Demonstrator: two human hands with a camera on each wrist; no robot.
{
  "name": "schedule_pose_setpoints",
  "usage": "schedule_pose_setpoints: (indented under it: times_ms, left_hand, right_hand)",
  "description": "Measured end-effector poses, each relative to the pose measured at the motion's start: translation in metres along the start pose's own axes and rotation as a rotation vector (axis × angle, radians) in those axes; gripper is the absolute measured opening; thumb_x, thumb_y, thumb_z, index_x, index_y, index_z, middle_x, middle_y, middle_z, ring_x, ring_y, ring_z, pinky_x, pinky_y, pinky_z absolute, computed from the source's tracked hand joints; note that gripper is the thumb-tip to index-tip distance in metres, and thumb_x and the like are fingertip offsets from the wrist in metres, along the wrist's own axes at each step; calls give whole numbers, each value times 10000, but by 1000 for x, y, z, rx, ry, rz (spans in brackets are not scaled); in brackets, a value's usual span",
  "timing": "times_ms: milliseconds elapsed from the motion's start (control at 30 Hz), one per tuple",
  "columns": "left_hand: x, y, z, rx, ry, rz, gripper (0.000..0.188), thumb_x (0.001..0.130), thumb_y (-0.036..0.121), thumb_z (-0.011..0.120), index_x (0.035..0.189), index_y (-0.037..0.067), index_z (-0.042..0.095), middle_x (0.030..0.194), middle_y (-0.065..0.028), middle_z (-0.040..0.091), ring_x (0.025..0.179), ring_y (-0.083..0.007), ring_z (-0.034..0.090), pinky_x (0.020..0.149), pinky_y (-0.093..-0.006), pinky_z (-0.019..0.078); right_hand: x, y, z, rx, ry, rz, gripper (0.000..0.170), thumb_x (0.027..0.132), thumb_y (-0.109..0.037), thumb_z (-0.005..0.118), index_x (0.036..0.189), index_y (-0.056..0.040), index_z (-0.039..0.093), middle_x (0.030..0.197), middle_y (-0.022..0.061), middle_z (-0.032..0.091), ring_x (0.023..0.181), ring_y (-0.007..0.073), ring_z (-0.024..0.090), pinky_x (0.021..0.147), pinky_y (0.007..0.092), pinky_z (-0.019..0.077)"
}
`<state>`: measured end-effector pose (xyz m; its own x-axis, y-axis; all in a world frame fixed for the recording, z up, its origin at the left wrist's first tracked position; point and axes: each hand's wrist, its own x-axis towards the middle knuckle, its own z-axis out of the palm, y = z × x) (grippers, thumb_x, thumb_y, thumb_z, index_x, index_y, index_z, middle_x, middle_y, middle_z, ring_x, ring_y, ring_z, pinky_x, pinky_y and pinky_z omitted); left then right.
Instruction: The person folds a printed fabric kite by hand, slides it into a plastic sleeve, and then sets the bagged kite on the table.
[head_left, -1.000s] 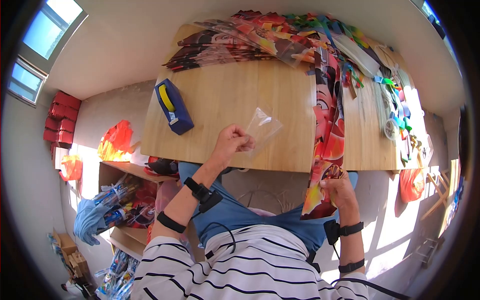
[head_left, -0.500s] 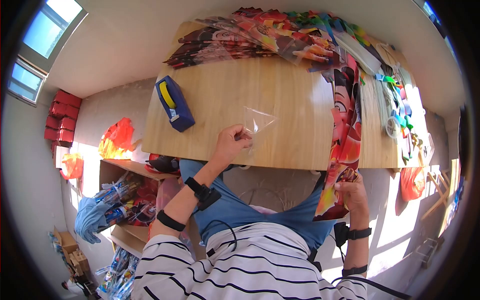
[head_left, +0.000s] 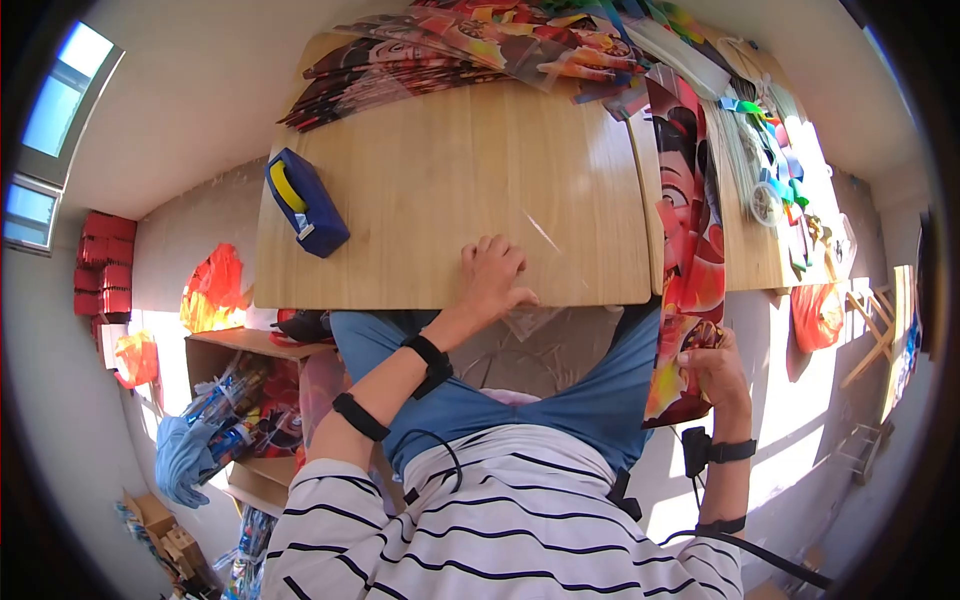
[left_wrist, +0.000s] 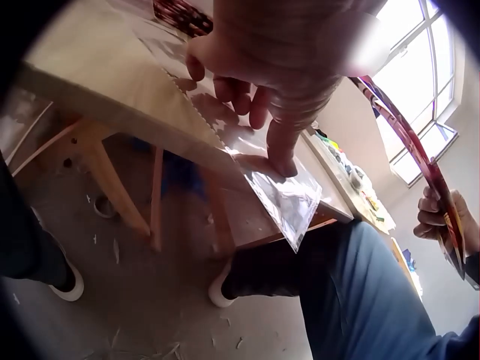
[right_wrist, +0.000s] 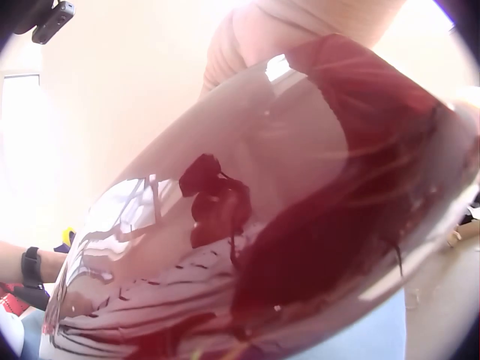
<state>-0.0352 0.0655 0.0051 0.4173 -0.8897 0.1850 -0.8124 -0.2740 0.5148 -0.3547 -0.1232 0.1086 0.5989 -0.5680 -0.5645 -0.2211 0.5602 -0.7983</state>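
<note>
My left hand (head_left: 492, 275) lies at the table's front edge with its fingers extended and spread. In the left wrist view its thumb presses on a small clear plastic bag (left_wrist: 289, 201), whose pointed corner hangs over the edge. At the right, my right hand (head_left: 722, 370) holds the near end of a long glossy printed plastic sheet (head_left: 684, 250), thumb on top. Red cartoon faces and flames cover the sheet, which runs back across the table and hangs down past its edge. The right wrist view is mostly filled by the sheet's curved, shiny red surface (right_wrist: 300, 187).
A blue tape dispenser (head_left: 318, 215) with yellow tape stands at the table's left. More printed sheets (head_left: 400, 75) are stacked at the back, with coloured ribbons (head_left: 785, 150) at the right. An open carton (head_left: 235, 350) of wrapped goods sits on the floor left of my legs.
My left hand has gone from pinching the clear bag above the table to spread fingers at the edge, and the bag has moved nearer. My right hand and sheet have shifted right.
</note>
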Motion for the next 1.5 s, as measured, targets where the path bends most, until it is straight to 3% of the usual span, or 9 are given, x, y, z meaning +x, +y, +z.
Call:
schedule_pose_setpoints:
  times_ms: [233, 467, 633, 767, 900, 1033, 1100, 1367, 1500]
  left_hand:
    - [25, -22, -10, -63, -129, -163, 319, 598, 298, 848, 730, 117, 621, 818, -24, 596, 938, -254, 544, 843, -424, 339]
    - [21, -18, -8, -156, -107, -134, 249, 661, 197, 803, 799, 65, 645, 734, -96, 654, 740, -293, 635, 663, -412, 471]
    - [17, -10, -7, -142, -95, -137, 154, 767, 156, 733, 858, 55, 661, 756, -123, 684, 727, -312, 673, 644, -420, 504]
    - [16, -7, -12, -145, -124, -103, 87, 827, 130, 690, 869, 57, 669, 771, -137, 692, 728, -324, 674, 651, -418, 509]
    - [17, -7, -18, -321, -201, -198, 109, 817, 122, 693, 879, 34, 680, 770, -171, 682, 714, -320, 674, 644, -403, 508]
    - [17, -4, -23, -580, -295, -299, 77, 833, 65, 675, 880, 4, 678, 724, -93, 669, 670, -171, 636, 620, -309, 488]
    - [16, -3, -23, -749, -339, -361, 39, 862, 19, 656, 874, -17, 657, 720, -26, 642, 674, -75, 581, 608, -251, 462]
    - [17, 16, -23, -851, -309, -369, 56, 814, 23, 684, 840, -24, 668, 708, -34, 644, 655, -87, 583, 605, -261, 471]
    - [13, 18, -18, -921, -307, -425, 71, 841, 46, 690, 842, -17, 659, 703, -33, 640, 646, -81, 578, 591, -256, 471]
  right_hand:
    - [-27, 2, -8, -203, 256, 108, 452, 586, 159, 772, 982, 4, 617, 911, 125, 729, 788, 196, 708, 766, 343, 586]
    - [-51, 13, -28, -361, -57, 315, 349, 568, 116, 788, 892, 9, 714, 853, 84, 745, 737, 167, 692, 741, 319, 557]
    - [-77, 29, -54, -420, -88, 420, 335, 580, 92, 788, 901, 8, 743, 836, 42, 741, 714, 133, 671, 694, 289, 539]
    - [-94, 33, -67, -451, -6, 531, 423, 494, 123, 832, 880, -9, 721, 934, 84, 761, 816, 181, 710, 804, 333, 563]
    - [-98, 37, -63, -249, 46, 388, 489, 506, 139, 801, 968, 7, 708, 951, 110, 757, 853, 211, 723, 827, 357, 579]
    - [-67, 29, -35, 97, -28, 151, 561, 566, 162, 731, 1109, 37, 670, 1027, 144, 746, 893, 237, 736, 866, 370, 591]
    - [-40, 8, 3, 156, -96, 63, 447, 635, 192, 710, 1058, 48, 687, 952, 129, 746, 800, 223, 739, 771, 357, 607]
    - [76, -4, 123, 29, -223, 6, 386, 713, 148, 719, 1080, 38, 671, 944, 110, 732, 779, 179, 708, 728, 315, 588]
    - [99, 13, 126, -55, -194, 4, 355, 727, 155, 689, 1061, 35, 674, 912, 111, 726, 748, 190, 706, 692, 319, 588]
